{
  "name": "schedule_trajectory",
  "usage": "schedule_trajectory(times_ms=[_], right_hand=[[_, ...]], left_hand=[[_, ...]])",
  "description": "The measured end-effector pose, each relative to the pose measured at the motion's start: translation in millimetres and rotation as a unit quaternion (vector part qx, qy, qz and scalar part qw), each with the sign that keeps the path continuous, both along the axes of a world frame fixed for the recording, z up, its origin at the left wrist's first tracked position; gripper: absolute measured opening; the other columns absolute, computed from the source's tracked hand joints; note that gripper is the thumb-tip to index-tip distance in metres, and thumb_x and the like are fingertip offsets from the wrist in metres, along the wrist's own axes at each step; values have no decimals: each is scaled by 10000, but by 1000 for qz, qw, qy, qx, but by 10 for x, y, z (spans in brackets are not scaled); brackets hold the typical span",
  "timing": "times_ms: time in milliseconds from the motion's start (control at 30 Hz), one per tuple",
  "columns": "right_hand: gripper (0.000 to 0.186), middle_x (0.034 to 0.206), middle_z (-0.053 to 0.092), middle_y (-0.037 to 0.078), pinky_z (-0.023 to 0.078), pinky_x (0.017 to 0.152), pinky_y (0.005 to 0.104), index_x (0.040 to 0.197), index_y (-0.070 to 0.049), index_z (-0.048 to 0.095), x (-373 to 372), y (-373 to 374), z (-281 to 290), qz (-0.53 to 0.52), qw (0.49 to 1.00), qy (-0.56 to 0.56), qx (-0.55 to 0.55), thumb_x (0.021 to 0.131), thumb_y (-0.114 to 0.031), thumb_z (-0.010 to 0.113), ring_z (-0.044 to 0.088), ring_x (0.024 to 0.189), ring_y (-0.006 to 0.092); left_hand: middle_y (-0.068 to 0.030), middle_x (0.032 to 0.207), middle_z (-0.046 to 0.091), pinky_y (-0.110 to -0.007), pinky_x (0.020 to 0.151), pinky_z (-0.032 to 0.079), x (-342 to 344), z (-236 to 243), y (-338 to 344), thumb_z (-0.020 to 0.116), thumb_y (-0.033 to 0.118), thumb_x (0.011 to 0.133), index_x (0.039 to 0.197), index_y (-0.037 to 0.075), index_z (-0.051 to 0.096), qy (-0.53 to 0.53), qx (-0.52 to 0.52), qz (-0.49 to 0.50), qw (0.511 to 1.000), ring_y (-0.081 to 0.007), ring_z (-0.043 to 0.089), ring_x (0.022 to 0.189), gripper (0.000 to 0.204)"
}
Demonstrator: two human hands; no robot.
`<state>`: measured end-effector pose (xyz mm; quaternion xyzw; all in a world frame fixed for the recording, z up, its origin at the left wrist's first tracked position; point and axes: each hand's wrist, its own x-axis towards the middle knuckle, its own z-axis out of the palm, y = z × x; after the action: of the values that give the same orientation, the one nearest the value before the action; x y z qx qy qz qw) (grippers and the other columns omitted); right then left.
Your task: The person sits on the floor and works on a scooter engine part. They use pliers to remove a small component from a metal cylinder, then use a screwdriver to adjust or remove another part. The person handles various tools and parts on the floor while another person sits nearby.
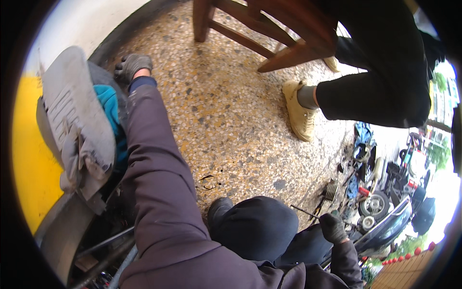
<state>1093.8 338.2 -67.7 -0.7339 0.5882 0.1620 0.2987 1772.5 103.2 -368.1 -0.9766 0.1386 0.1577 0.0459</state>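
My left arm, in a dark purple-brown sleeve, reaches far out to the upper left. At its end my left hand (pixel 134 67), in a grey work glove, is low by the wall, fingers curled; what they hold, if anything, is hidden. Close beside it stands a grey slotted plastic seat back (pixel 67 79) with a dirty grey rag (pixel 89 156) and a teal cloth (pixel 109 108) on it. At the lower right, near my bent knee, my right hand (pixel 333 228) is gloved and closed around a thin dark metal rod (pixel 304 211), which points up and left.
A wooden stool (pixel 269 29) stands ahead on the speckled floor (pixel 231 111). Another person's leg and yellow shoe (pixel 303 113) are beside it. To the right lie a finned metal engine part (pixel 330 190), a wheel (pixel 374 204) and a partly stripped motor scooter (pixel 390 224).
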Motion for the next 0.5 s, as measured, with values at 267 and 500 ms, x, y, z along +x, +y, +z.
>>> schedule_trajectory(times_ms=[267, 500], right_hand=[[101, 751, 578, 199, 449, 610, 473, 833, -52, 590, -106, -377, 128, -17, 1000, 21, -14, 829, -143, 635, 574, 729, 410], [193, 806, 620, 155, 490, 715, 461, 853, -69, 596, -941, -331, -72, -14, 996, 74, -56, 884, -257, 568, 616, 816, 365]], left_hand=[[-164, 1138, 570, -462, 838, 426, 217, -792, 489, 530, 318, 880, 1175, 80, 601, -76, 72, -300, 948, -307, 538, 1055, 386], [-155, 713, 664, -421, 537, 454, -353, -935, 943, 569, 255, 871, 827, 53, 676, 53, -406, -246, 879, -291, 608, 594, 233]])
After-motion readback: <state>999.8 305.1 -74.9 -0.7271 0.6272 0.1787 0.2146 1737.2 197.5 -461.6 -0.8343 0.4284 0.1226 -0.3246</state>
